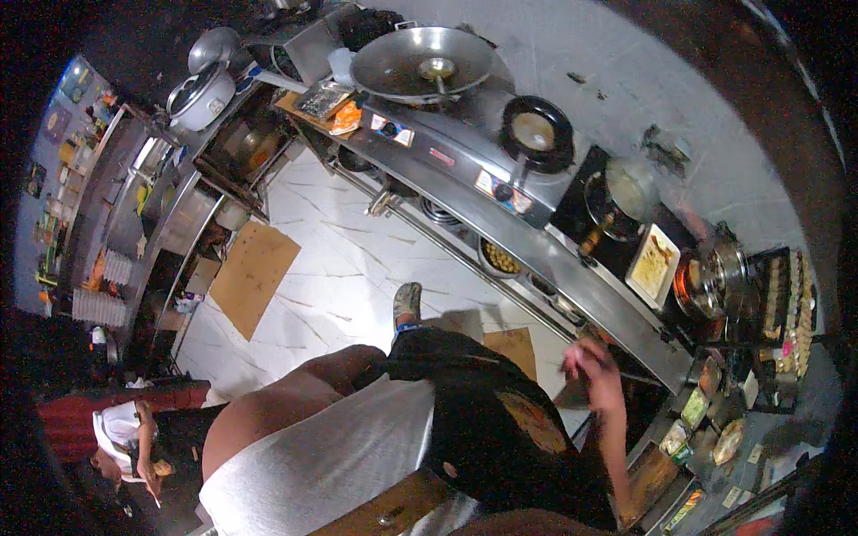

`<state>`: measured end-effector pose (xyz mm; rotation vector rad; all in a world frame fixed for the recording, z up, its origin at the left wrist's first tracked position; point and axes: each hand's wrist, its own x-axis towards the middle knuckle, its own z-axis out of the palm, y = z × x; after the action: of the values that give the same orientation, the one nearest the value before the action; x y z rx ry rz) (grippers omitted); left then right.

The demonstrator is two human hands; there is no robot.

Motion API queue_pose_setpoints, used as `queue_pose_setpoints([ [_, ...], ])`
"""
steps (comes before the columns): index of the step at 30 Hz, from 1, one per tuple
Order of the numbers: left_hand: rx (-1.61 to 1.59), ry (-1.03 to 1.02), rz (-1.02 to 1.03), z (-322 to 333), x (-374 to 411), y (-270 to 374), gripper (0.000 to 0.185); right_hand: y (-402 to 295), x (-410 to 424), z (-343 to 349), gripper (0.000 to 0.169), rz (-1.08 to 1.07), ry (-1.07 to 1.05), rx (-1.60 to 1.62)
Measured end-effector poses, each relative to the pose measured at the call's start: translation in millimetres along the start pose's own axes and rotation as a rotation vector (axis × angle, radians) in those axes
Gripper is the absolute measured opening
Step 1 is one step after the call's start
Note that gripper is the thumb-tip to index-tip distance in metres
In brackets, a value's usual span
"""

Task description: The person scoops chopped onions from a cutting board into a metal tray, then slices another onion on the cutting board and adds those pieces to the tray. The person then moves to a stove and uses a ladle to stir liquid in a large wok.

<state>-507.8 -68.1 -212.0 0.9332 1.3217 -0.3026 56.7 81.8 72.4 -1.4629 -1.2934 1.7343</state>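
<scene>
My right hand (591,365) is blurred by motion, its fingers partly bent, beside the front edge of the steel counter (556,264). Whether it holds anything cannot be made out. A bare arm (295,395) shows at lower left, but my left hand is out of view. On the counter are a large steel wok (395,70) with a ladle (437,69) in it and a black frying pan (536,130). Farther right stand a saucepan (606,208), a white tray (653,264) with brown residue and a shiny pot (720,278) beside an orange-red glow.
A bowl of round yellowish pieces (499,258) sits on the lower shelf. Cardboard (255,278) lies on the white tile floor. A rice cooker (201,97) stands at upper left. Egg trays (794,321) and food packs (694,409) are at right. Another person (124,435) is at lower left.
</scene>
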Motion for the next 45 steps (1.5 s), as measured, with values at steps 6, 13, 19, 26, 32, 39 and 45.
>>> queue_pose_setpoints([
  [6, -0.036, 0.084, 0.192, -147.8, 7.8, -24.3, 0.067, -184.8, 213.9, 183.6, 0.07, 0.128, -0.218, 0.252],
  [13, -0.248, 0.449, 0.108, -248.3, -62.1, -159.5, 0.056, -297.5, 425.0, 274.7, 0.06, 0.299, -0.079, 0.229],
  [19, -0.964, 0.448, -0.277, -219.6, -107.9, -254.7, 0.03, -308.7, 482.0, 259.8, 0.039, 0.017, -0.223, -0.505],
  [26, -0.925, 0.352, -0.281, -195.4, -101.6, -231.6, 0.027, -355.1, 429.8, 253.9, 0.04, -0.335, 0.149, -1.546],
  [32, -0.939, 0.453, -0.126, -271.9, -70.8, -175.5, 0.028, -363.3, 445.2, 206.1, 0.044, -0.24, 0.171, -1.292],
  [39, -0.819, 0.593, 0.06, -319.4, -44.9, -67.6, 0.034, -330.2, 486.8, 148.8, 0.037, -0.113, -0.059, -0.929],
  [45, -0.961, 0.502, -0.071, -305.4, -13.5, -53.3, 0.032, -359.5, 455.6, 188.0, 0.027, 0.317, -0.084, -0.199],
])
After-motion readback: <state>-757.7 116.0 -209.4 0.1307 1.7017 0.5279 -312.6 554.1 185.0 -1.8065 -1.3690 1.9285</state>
